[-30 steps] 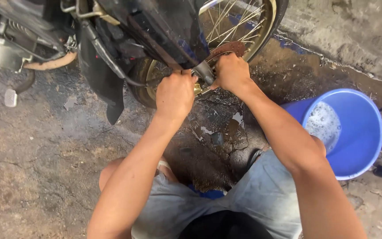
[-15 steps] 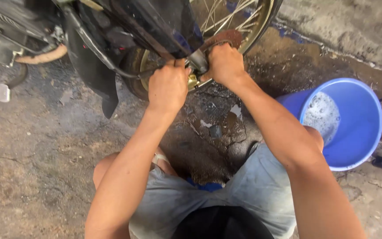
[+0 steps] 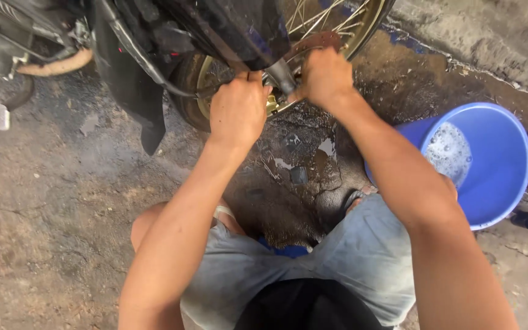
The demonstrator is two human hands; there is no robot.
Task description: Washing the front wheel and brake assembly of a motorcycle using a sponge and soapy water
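Both hands are closed at the wheel (image 3: 313, 36) of a motorcycle: the left hand (image 3: 238, 110) grips by the rim, the right hand (image 3: 324, 76) clutches a brown rag (image 3: 316, 41) against the spokes. Well apart, a blue bucket (image 3: 490, 189) of soapy water stands on the wet floor (image 3: 62, 201).

Left hand: the left hand (image 3: 238, 111) climbed slightly toward the dark fender (image 3: 227, 27) and closed in on the right hand (image 3: 324, 76).
Right hand: it rose a little along the wheel rim (image 3: 362, 30), knuckles nearer the spokes.
Bucket: the blue bucket (image 3: 490, 162) slid slightly toward the right edge of the view.
View: the motorcycle sat higher in view, its parts more cut off at the top.
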